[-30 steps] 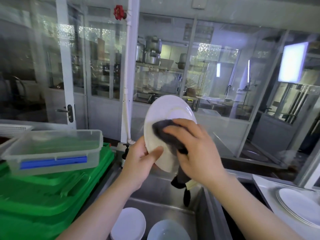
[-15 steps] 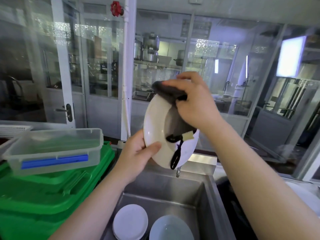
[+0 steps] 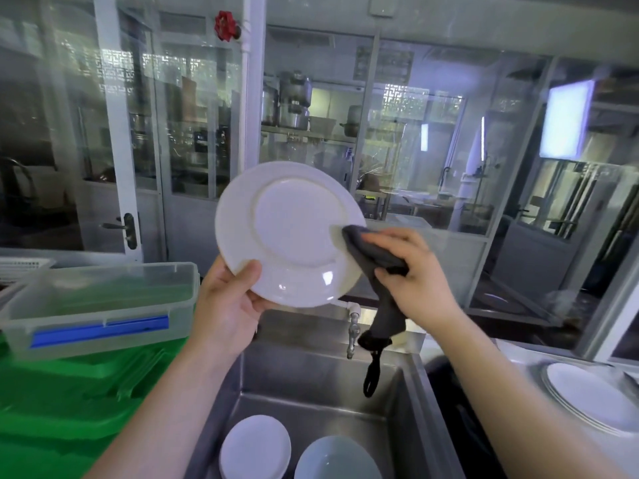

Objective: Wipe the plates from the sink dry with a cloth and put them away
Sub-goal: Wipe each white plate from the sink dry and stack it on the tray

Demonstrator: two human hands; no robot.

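Drying is the step in hand: the left hand grips the white plate by its lower rim, tilted up above the sink, underside toward the camera, while the right hand clutches the grey cloth against its right edge. Once wiped, the plate probably belongs on the stack of plates at right; more plates in the sink wait.

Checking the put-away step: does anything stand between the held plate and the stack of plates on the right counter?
Nothing visible does. The plate is held above the sink; only the right hand with the cloth lies toward the stack.
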